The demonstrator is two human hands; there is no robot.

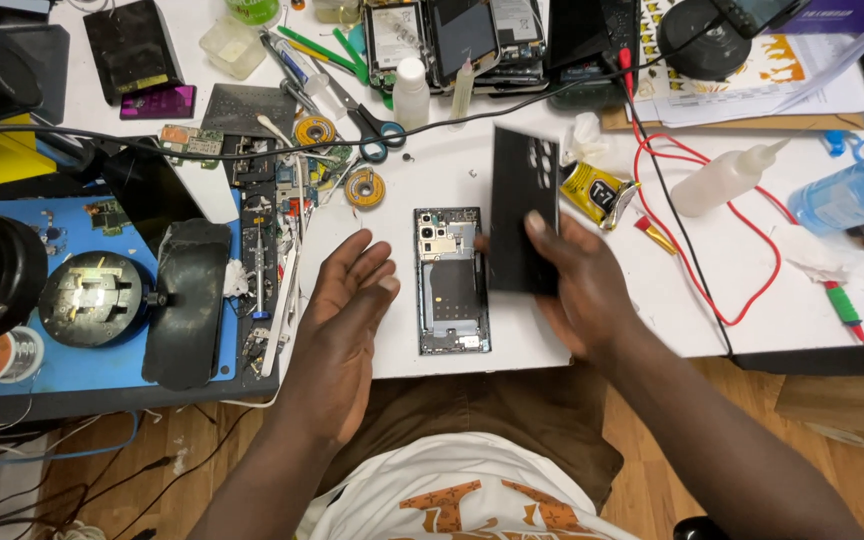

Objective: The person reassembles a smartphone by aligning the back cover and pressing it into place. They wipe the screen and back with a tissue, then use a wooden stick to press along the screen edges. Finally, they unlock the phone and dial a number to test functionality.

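Observation:
An opened phone body (451, 281) lies face down on the white table (592, 330), its inner parts and camera modules showing. My right hand (577, 290) holds a black back cover (523, 207) tilted up just right of the phone. My left hand (347, 320) hovers open, palm turned inward, just left of the phone and touching nothing.
Left: a blue mat (192, 372) with a round holder (94, 298), tools, solder reels (364, 188). Behind: scissors (372, 130), white bottles (411, 92), several opened phones (457, 40). Right: squeeze bottle (722, 180), red wire (752, 290), yellow tube (597, 193), blue plastic bottle (852, 200).

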